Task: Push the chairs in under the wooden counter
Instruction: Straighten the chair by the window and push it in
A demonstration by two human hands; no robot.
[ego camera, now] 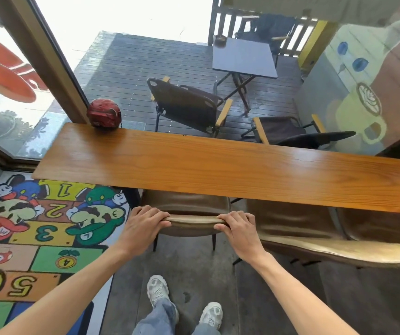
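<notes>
The long wooden surface (218, 165) runs across the view just ahead of both grips, its near edge overhanging the seat of the brown chair (186, 204) held between them, so the seat is partly tucked under while the backrest still stands clear of that edge. To the right of the grips a second brown chair (298, 221) sits with its seat also partly under the surface, its curved backrest swinging out toward the person, and a third seat shows further right at the frame edge. Left of the grips the floor carries a painted hopscotch mat (37, 238); behind them lies bare concrete floor where the person's shoes stand (open room there to step). The left hand (143, 224) is clamped over the left end of the backrest's top rail, the right hand (238, 228) clamped over its right end, fingers curled across the far side. Ahead and left of the grips, a red helmet (104, 116) rests on the surface's far corner.
</notes>
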